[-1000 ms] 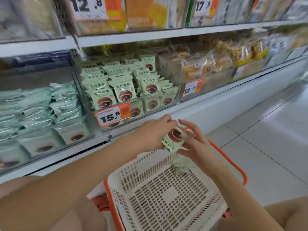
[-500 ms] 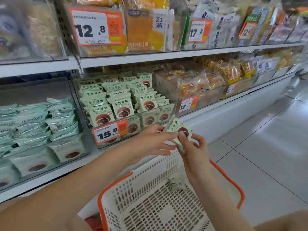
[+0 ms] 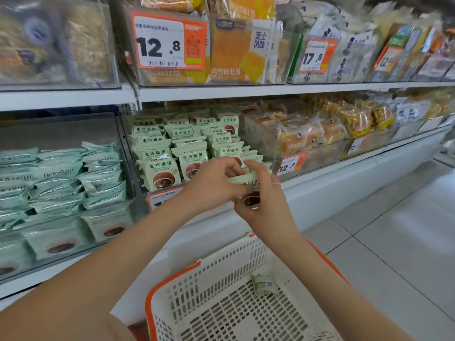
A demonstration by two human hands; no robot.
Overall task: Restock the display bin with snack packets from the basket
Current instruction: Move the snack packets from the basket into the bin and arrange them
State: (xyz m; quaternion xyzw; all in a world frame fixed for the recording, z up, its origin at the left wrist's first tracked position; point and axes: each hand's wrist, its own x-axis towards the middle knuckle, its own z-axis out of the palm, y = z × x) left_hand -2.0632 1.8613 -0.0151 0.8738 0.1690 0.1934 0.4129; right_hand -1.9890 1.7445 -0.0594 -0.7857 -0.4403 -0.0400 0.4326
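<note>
- Fingers (image 3: pixel 227 168): both hands pinch one pale-green foil snack packet with a brown bun picture (image 3: pixel 246 184); left hand (image 3: pixel 211 183) grips its near-left edge, right hand (image 3: pixel 264 205) its underside.
- Change: packet raised from above the basket a second ago to the front lip of the clear plastic display bin (image 3: pixel 157 190); likely about to go in.
- Count: one packet held; one small packet (image 3: pixel 264 284) left in the white slotted basket with orange rim (image 3: pixel 157 291); bin packets too many to count.
</note>
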